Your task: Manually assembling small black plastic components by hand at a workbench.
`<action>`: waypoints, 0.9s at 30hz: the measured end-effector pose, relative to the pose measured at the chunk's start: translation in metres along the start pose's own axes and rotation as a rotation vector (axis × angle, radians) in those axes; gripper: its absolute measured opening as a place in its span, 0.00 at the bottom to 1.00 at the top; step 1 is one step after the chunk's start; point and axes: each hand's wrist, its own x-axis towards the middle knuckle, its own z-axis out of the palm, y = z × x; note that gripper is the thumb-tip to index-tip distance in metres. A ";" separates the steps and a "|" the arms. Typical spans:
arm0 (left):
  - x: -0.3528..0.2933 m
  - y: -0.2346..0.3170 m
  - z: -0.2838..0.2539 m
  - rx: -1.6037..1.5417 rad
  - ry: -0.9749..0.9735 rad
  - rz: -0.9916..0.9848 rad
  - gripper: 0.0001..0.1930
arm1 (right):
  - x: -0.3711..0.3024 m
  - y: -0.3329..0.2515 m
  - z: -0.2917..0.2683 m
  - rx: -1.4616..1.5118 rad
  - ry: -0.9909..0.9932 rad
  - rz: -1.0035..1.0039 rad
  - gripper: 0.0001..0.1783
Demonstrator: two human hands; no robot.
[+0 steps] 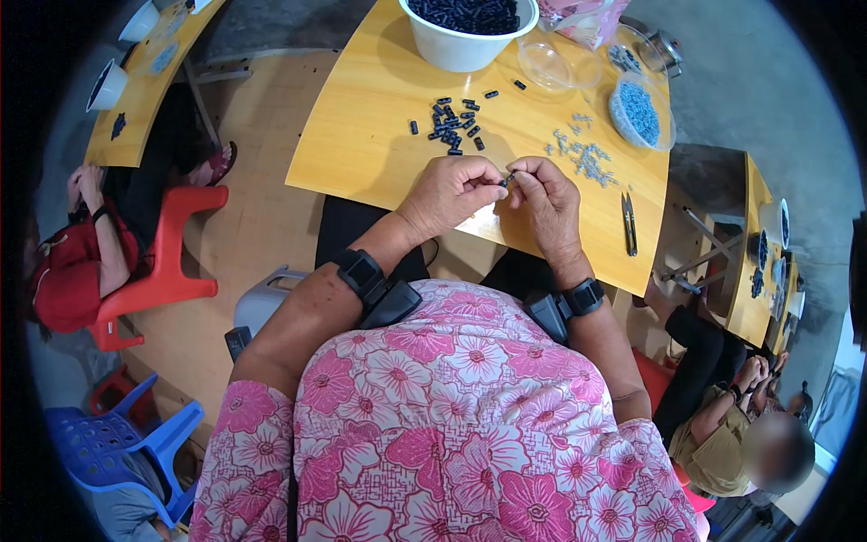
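Note:
Above the near edge of the table, both hands meet in fingertip pinches. My left hand [454,194] grips a small black cylindrical part [505,182] between thumb and forefinger. Right against it, my right hand [549,200] is pinched closed; whatever its fingertips hold is too small and covered to make out. A loose heap of similar black parts [449,125] lies beyond my left hand. Small pale grey pieces [589,163] are scattered beyond my right hand. A pair of dark-handled thread snips [629,226] rests to the right of that hand.
Along the far side stand a white tub [462,56] of black parts, clear plastic containers [546,65], a pink bag [587,18] and a bowl of blue pieces [635,113]. A metal cup [666,52] is at the far right. People sit at other tables [167,68] on both sides.

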 end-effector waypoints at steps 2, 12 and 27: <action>0.000 0.001 0.000 0.008 0.000 0.000 0.04 | -0.001 0.000 0.000 -0.008 -0.004 -0.002 0.06; 0.000 0.000 0.000 0.006 -0.018 0.015 0.05 | 0.002 -0.003 -0.004 -0.310 -0.019 -0.153 0.05; 0.000 -0.005 0.005 -0.041 0.049 0.060 0.06 | -0.003 0.000 0.005 -0.460 0.072 -0.230 0.02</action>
